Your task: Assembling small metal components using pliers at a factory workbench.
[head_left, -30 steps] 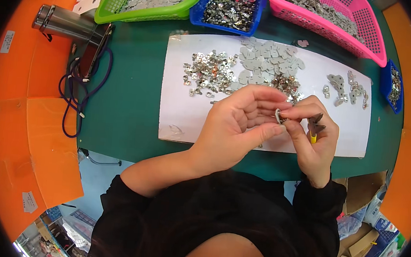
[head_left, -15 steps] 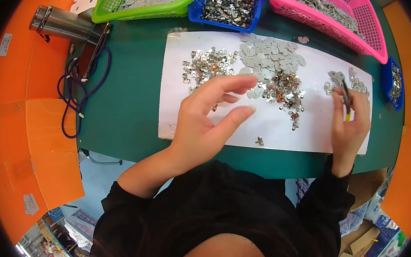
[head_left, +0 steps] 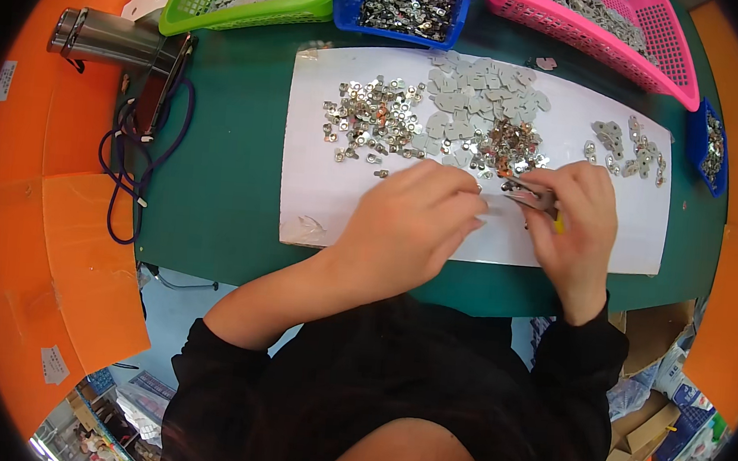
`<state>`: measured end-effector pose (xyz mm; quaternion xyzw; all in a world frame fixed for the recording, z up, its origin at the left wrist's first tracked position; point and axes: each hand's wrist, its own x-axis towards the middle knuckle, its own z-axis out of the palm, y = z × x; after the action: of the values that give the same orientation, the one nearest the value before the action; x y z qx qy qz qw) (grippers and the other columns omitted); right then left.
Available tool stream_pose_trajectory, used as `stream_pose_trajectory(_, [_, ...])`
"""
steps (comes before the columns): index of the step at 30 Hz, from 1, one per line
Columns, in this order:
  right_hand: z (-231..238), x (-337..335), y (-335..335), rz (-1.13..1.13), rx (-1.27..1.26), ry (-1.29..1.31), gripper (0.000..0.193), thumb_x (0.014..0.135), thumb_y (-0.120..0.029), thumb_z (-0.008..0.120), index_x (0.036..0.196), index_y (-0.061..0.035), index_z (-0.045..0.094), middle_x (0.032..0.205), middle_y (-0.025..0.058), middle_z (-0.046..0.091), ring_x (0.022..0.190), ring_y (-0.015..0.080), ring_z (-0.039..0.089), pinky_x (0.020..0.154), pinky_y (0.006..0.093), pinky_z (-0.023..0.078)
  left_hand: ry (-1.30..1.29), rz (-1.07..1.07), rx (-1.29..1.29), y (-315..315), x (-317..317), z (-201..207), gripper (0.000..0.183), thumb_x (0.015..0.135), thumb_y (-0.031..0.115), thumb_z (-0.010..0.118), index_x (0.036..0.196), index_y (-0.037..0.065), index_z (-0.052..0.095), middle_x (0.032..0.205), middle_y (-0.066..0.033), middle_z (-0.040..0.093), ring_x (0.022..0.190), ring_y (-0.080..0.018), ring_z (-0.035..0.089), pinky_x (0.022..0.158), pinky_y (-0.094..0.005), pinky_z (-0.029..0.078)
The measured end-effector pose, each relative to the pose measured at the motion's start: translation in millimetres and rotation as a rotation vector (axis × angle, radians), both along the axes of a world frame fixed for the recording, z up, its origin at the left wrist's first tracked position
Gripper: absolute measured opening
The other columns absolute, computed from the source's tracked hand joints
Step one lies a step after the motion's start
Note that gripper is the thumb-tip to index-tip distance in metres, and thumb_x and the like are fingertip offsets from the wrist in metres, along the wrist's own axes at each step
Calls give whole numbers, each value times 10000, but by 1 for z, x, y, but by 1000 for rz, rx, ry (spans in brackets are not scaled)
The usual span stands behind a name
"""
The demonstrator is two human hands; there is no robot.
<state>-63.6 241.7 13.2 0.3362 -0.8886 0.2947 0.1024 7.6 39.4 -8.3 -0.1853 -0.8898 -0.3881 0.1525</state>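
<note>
My left hand (head_left: 417, 226) is over the white sheet (head_left: 319, 201), fingertips pinched together; whatever they hold is too small and blurred to name. Facing it, my right hand (head_left: 579, 225) grips a pair of pliers (head_left: 543, 199) by a yellow handle, the jaws parted and pointing left. Just beyond the pliers is a heap of small shiny and coppery metal fittings (head_left: 514, 147). Flat grey metal plates (head_left: 479, 92) are spread behind that heap. Another pile of shiny fittings (head_left: 369, 113) lies beyond my left hand. Joined-looking metal pieces (head_left: 644, 152) are grouped at the sheet's right end.
Along the back stand a green basket (head_left: 255, 20) of grey plates, a blue bin (head_left: 393, 31) of shiny parts and a pink basket (head_left: 591, 49). A smaller blue bin (head_left: 698, 152) is at the right. A steel flask (head_left: 111, 41) and a purple cord (head_left: 181, 133) lie left.
My right hand has brought the pliers left from the right-hand group to the middle. My left hand has moved right and closed its fingers. The lone fitting near the front edge no longer shows.
</note>
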Motion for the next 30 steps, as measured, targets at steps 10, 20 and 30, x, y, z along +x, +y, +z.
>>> stream_pose_trajectory(10, [-12, -4, -7, -12, -152, 66, 240, 681, 76, 674, 889, -42, 656, 808, 80, 540, 754, 229, 511, 651, 304, 409, 16, 189, -194, -26, -52, 4, 181, 745, 59, 745, 912, 56, 674, 919, -59, 629, 911, -268, 543, 805, -380, 446])
stream_pose_trajectory(20, [-11, 3, -2, 27, -172, -158, 191, 700, 56, 692, 865, -29, 645, 799, 71, 529, 768, 215, 512, 660, 297, 405, -377, 128, 359, -33, -44, 23, 108, 842, 55, 691, 945, 48, 660, 873, -60, 680, 803, -186, 654, 704, -283, 493])
stream_pose_trajectory(30, [-10, 11, -27, 137, 75, 60, 262, 635, -2, 725, 864, -111, 662, 804, 42, 539, 779, 254, 508, 681, 344, 379, -698, 203, 1224, -38, 5, 18, 254, 874, 9, 659, 1126, -20, 662, 935, -60, 666, 853, -123, 653, 785, -243, 504])
